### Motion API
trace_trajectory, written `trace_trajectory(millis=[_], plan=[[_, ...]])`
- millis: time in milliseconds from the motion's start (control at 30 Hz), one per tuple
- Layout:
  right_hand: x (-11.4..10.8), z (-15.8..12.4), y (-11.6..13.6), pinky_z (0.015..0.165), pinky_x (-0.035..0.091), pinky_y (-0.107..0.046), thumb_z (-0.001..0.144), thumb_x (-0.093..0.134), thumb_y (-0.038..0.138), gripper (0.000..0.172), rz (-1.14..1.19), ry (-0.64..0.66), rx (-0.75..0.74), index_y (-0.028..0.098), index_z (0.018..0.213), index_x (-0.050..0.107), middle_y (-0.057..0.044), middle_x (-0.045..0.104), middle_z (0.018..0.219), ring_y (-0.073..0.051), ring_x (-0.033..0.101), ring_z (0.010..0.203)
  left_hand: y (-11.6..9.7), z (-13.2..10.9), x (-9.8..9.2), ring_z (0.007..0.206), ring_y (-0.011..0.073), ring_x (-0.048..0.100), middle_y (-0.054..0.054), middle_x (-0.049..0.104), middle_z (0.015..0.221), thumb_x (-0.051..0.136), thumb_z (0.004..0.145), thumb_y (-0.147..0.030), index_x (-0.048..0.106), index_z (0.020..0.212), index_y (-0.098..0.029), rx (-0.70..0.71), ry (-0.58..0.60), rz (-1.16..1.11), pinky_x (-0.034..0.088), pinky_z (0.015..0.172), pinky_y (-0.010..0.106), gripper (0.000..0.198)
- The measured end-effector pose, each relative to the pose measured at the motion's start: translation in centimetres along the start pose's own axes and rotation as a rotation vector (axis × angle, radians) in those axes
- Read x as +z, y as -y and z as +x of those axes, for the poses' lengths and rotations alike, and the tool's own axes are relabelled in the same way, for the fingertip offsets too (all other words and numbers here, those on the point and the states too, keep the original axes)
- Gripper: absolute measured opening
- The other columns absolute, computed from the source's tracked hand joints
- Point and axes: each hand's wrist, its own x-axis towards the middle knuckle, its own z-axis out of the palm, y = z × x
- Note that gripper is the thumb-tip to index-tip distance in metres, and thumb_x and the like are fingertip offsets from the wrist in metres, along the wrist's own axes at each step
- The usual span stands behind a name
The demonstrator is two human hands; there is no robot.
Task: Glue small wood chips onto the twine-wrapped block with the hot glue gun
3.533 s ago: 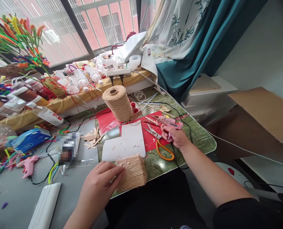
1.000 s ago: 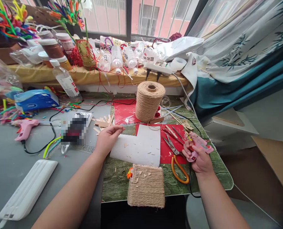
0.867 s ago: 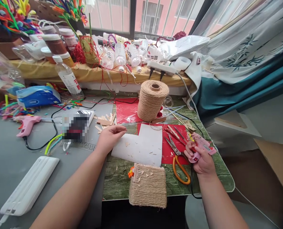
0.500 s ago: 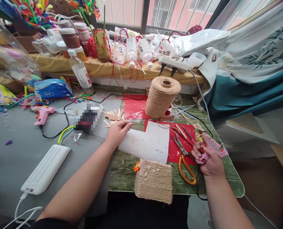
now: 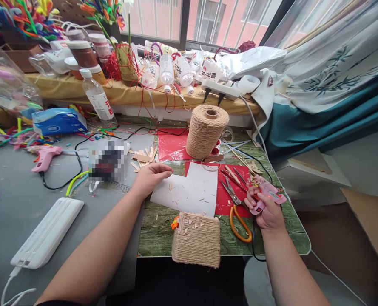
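Observation:
My right hand (image 5: 268, 214) is wrapped round the handle of a pink glue gun (image 5: 267, 187), held above the table's right side. Over the left edge of a white paper sheet (image 5: 201, 187) hovers my left hand (image 5: 150, 176), thumb and fingers pinched together; whatever is between them is too small to tell. A box wrapped in jute twine (image 5: 197, 242) sits at the front table edge, small wood chips and an orange flower-like piece on its top. Orange-handled scissors (image 5: 240, 225) lie just left of the glue gun. Wooden craft sticks (image 5: 144, 157) are piled beyond my left hand.
A big twine spool (image 5: 206, 131) stands behind the paper on red sheets (image 5: 171, 144). To the left lie a second pink glue gun (image 5: 46, 157) with a black cord and a white power strip (image 5: 48, 231). Bottles (image 5: 166, 70) and jars crowd the sill.
The view has turned slightly, so everything sits further left in the picture. My left hand stays pinched near the paper, and my right hand keeps hold of the glue gun.

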Motion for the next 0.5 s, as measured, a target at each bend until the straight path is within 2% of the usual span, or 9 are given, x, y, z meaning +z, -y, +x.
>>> trace_trajectory(millis=[100, 267, 400, 500], plan=[[-0.01, -0.03, 0.03, 0.046, 0.038, -0.023, 0.082, 0.075, 0.024, 0.01, 0.006, 0.008, 0.004, 0.022, 0.087, 0.067, -0.001, 0.053, 0.085, -0.009, 0.04, 0.057, -0.21, -0.21, -0.2, 0.076, 0.0224, 0.069, 0.005, 0.078, 0.081, 0.083, 0.078, -0.047, 0.081, 0.085, -0.023, 0.045, -0.038, 0.15, 0.054, 0.072, 0.035, 0.025], [-0.08, 0.1, 0.03, 0.046, 0.038, -0.024, 0.081, 0.076, 0.025, 0.01, -0.018, 0.019, -0.006, 0.021, 0.085, 0.067, -0.001, 0.053, 0.086, -0.009, 0.04, 0.057, -0.38, -0.32, 0.14, 0.091, 0.0239, 0.071, 0.005, 0.08, 0.102, 0.068, 0.092, -0.043, 0.081, 0.105, -0.026, 0.195, 0.02, 0.19, 0.055, 0.088, 0.037, 0.025], [-0.1, 0.12, 0.0, 0.046, 0.038, -0.026, 0.081, 0.076, 0.027, 0.012, -0.049, 0.015, -0.013, 0.022, 0.086, 0.068, -0.001, 0.054, 0.086, -0.01, 0.04, 0.056, -0.13, -0.2, 0.16, 0.074, 0.0195, 0.066, 0.005, 0.077, 0.086, 0.063, 0.095, -0.048, 0.079, 0.104, -0.023, 0.126, -0.031, 0.134, 0.054, 0.075, 0.033, 0.031], [-0.15, 0.09, -0.06, 0.046, 0.038, -0.026, 0.082, 0.075, 0.027, 0.01, -0.04, 0.006, -0.027, 0.022, 0.088, 0.068, -0.001, 0.055, 0.087, -0.01, 0.041, 0.056, 0.28, 0.13, 0.03, 0.075, 0.0176, 0.065, 0.005, 0.075, 0.085, 0.064, 0.094, -0.046, 0.075, 0.103, -0.021, 0.073, -0.041, -0.037, 0.053, 0.075, 0.031, 0.029]])
